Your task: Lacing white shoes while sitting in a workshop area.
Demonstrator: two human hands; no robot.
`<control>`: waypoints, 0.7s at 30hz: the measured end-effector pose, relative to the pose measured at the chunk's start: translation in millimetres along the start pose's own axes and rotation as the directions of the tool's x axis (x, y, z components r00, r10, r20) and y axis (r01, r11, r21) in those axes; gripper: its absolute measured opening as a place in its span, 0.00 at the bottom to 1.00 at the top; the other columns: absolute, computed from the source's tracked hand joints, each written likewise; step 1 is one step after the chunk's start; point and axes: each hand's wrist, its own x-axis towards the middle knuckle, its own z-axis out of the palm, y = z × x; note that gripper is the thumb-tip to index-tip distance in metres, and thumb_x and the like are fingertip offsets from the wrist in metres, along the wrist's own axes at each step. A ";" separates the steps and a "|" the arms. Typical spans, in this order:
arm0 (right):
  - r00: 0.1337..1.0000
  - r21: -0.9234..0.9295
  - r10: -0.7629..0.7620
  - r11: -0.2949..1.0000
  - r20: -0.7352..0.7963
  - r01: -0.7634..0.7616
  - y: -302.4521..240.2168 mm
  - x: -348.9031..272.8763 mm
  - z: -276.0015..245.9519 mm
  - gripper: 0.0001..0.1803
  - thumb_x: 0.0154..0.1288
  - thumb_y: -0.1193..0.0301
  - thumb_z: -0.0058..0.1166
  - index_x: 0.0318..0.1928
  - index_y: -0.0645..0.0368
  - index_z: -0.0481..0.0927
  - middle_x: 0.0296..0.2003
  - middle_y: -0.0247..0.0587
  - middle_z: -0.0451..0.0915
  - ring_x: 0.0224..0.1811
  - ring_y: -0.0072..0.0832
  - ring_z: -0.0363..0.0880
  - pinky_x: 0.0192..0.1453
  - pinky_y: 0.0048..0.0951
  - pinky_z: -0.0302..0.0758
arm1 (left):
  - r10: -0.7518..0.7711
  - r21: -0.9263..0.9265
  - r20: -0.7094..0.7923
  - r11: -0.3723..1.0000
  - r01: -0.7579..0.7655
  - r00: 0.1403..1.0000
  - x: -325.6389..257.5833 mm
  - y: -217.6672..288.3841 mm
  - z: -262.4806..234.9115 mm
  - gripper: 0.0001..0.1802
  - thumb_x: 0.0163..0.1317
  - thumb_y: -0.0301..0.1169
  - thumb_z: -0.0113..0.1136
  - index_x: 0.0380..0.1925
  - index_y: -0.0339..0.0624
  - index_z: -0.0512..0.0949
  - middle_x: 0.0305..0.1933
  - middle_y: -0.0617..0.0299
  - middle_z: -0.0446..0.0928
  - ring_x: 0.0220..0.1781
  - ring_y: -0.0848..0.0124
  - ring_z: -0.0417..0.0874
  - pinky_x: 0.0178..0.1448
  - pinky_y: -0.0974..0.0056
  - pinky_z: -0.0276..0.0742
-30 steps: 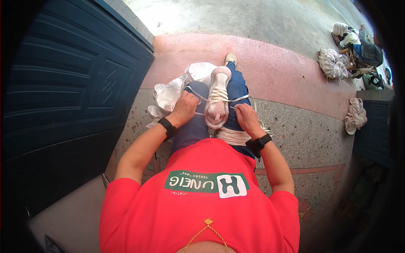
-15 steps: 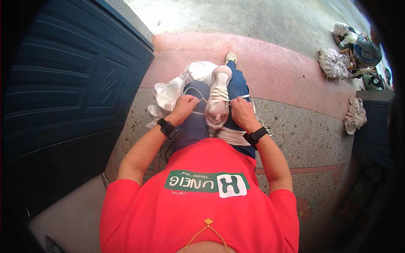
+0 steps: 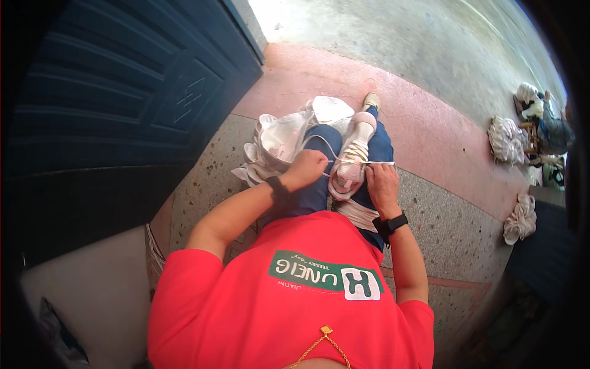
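A pale pink and white sneaker [image 3: 361, 132] rests across my thighs with its toe pointing away from me. A whitish shoelace [image 3: 381, 163] is threaded in crossing rows over its tongue. At the shoe's left side, my left hand [image 3: 305, 170] has its fingers closed in a pinch on one lace end, and a loose loop of lace arcs above that hand. To the right of the shoe, my right hand [image 3: 383, 187] pinches the other part of the lace, drawn out straight from the eyelets. The fingertips of both hands are partly hidden.
White shoe pieces [image 3: 276, 138] are heaped beside my left leg. A dark blue door [image 3: 129, 92] stands at the left. Bundles of white shoe pieces [image 3: 507, 140] lie on the floor at the right, near a person [image 3: 556, 132] seated at the far edge.
The view has turned, so the shoe, my legs and the door appear farther right. Both hands stay beside the shoe, still pinching the lace.
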 end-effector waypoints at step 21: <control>0.997 0.270 0.073 0.960 0.015 -0.074 -4.1 -4.2 12.8 0.06 0.67 0.77 0.56 0.43 0.63 0.81 0.37 0.51 0.84 0.39 0.49 0.80 0.44 0.47 0.77 | 0.040 0.043 0.185 0.998 -0.048 0.982 40.0 3.7 -2.0 0.12 0.62 0.34 0.56 0.30 0.39 0.86 0.33 0.43 0.83 0.38 0.45 0.86 0.44 0.49 0.81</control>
